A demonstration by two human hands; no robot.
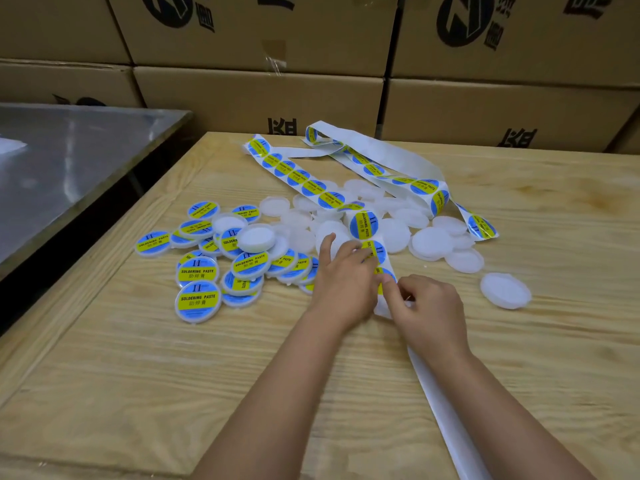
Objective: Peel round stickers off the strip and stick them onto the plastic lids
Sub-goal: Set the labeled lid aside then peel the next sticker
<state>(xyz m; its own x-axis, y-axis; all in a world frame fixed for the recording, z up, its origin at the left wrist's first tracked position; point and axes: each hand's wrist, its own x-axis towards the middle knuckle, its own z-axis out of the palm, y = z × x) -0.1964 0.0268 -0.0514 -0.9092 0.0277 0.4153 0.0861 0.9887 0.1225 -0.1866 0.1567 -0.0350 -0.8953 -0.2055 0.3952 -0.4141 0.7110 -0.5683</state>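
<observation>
Stickers (363,225) still fill the strip (313,188), which loops across the table (173,375) and over the lids, so plenty is left! From the head view, the left hand (341,282) presses the strip flat, fingers laid on it. The right hand (424,306) pinches the edge of the nearest sticker (382,271), apparently mid-peel. Labelled lids (197,301) are heaped at the left and bare lids (431,242) are piled at the right. Call it roughly halfway.
</observation>
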